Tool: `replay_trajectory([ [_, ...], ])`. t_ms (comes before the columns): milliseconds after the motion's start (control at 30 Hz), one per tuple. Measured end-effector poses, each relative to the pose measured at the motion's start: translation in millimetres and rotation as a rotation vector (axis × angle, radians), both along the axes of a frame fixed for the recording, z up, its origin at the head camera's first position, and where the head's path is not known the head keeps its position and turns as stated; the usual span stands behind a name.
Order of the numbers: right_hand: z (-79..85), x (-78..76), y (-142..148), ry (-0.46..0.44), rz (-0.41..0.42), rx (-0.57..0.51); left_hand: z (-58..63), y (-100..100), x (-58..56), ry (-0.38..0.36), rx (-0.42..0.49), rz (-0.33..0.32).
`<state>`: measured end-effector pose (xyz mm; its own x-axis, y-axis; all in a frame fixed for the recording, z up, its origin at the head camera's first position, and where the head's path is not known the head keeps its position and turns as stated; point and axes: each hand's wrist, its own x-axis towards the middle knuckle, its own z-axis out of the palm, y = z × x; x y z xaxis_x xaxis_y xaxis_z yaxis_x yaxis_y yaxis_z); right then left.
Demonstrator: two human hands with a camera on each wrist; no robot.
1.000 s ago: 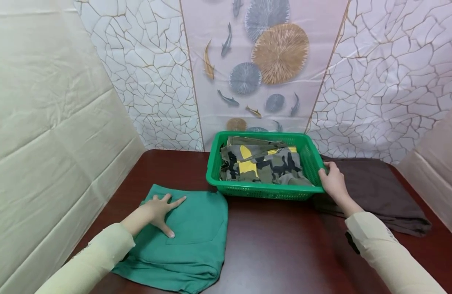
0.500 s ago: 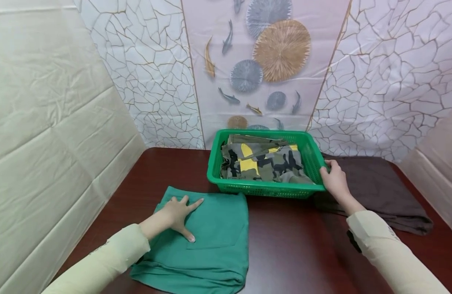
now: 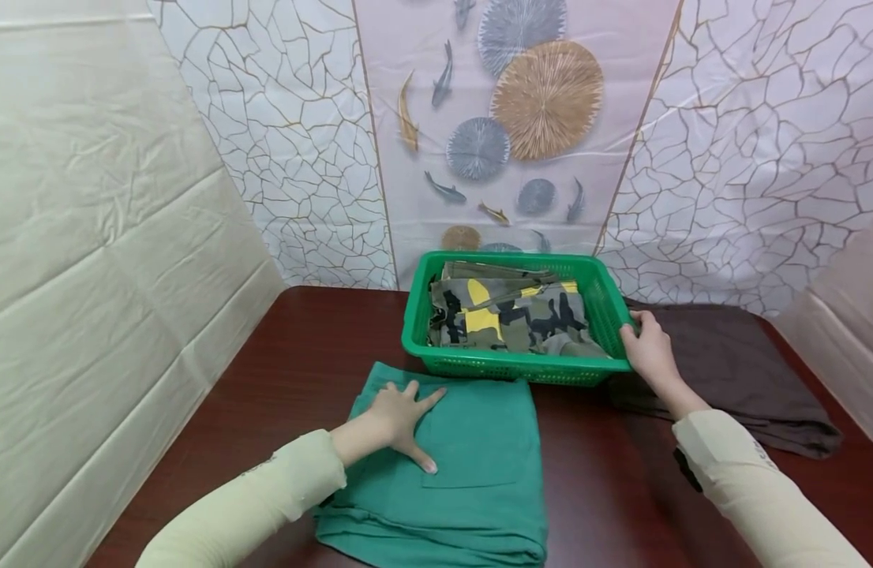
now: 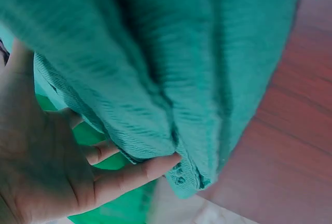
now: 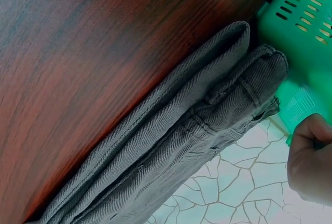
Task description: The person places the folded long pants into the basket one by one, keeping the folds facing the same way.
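Note:
A folded green garment (image 3: 479, 442) with a stitched pocket outline lies on the table in front of the basket. My left hand (image 3: 401, 422) rests on its upper left part, fingers and thumb spread. In the left wrist view, the fingers of that hand (image 4: 57, 167) extend along the layered green cloth (image 4: 192, 68). At the right end of the green plastic basket (image 3: 522, 364), my right hand (image 3: 650, 351) grips the rim. Folded camouflage clothes (image 3: 529, 315) in grey, black and yellow lie in the basket. The right wrist view shows the right hand (image 5: 311, 156) against the basket's perforated side (image 5: 301, 37).
A folded dark brown garment (image 3: 728, 371) lies right of the basket, partly behind the right hand. Its stacked layers (image 5: 171, 120) show close up in the right wrist view. The dark red wooden table (image 3: 266, 355) meets a patterned backdrop (image 3: 309, 158) behind and a pale cloth wall (image 3: 124, 276) at left.
My left hand and the green garment have moved together to the right, to stand in front of the basket. The right hand has kept its grip on the basket, which stays in place.

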<state>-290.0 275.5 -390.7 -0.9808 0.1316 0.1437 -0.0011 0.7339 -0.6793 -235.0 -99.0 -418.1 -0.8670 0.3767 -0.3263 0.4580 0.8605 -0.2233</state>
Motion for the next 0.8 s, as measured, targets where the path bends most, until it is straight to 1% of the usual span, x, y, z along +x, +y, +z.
replay_trajectory([
  [100, 0.5, 0.2, 1, -0.009, 0.003, 0.005, 1.9, 14, 2.7, 0.010, 0.003, -0.017],
  [167, 0.5, 0.1, 1, -0.012, 0.001, 0.010, 2.4, 19, 3.7, 0.016, 0.004, -0.033],
  [267, 2.2, -1.0, 2, -0.003, -0.006, 0.016, 1.7, 20, 2.5, 0.027, 0.045, -0.061],
  [300, 1.8, -0.9, 2, -0.002, -0.008, 0.016, 1.0, 17, 2.2, 0.012, 0.070, -0.062],
  [333, 2.3, -1.3, 1, 0.000, -0.008, 0.018, 1.1, 13, 1.0, -0.010, 0.101, -0.064],
  [400, 3.9, -2.5, 1, -0.006, -0.009, 0.019, 5.0, 0, -1.3, -0.086, 0.164, -0.076],
  [500, 5.5, -3.2, 0, -0.013, -0.016, 0.024, 16.3, -27, -3.7, -0.216, 0.225, -0.070],
  [567, 5.3, -3.0, 0, -0.016, -0.019, 0.021, 24.6, -47, -5.7, -0.281, 0.237, -0.082],
  [633, 4.5, -2.0, -1, -0.017, -0.017, 0.014, 28.7, -65, -7.7, -0.316, 0.228, -0.103],
  [667, 4.4, -1.3, -1, -0.018, -0.015, 0.011, 29.0, -72, -8.9, -0.328, 0.220, -0.128],
  [733, 3.8, -0.4, -1, -0.020, -0.016, 0.008, 25.1, -85, -11.1, -0.337, 0.191, -0.197],
  [800, 3.5, 0.4, 0, -0.022, -0.018, 0.011, 16.8, -92, -11.6, -0.322, 0.188, -0.263],
])
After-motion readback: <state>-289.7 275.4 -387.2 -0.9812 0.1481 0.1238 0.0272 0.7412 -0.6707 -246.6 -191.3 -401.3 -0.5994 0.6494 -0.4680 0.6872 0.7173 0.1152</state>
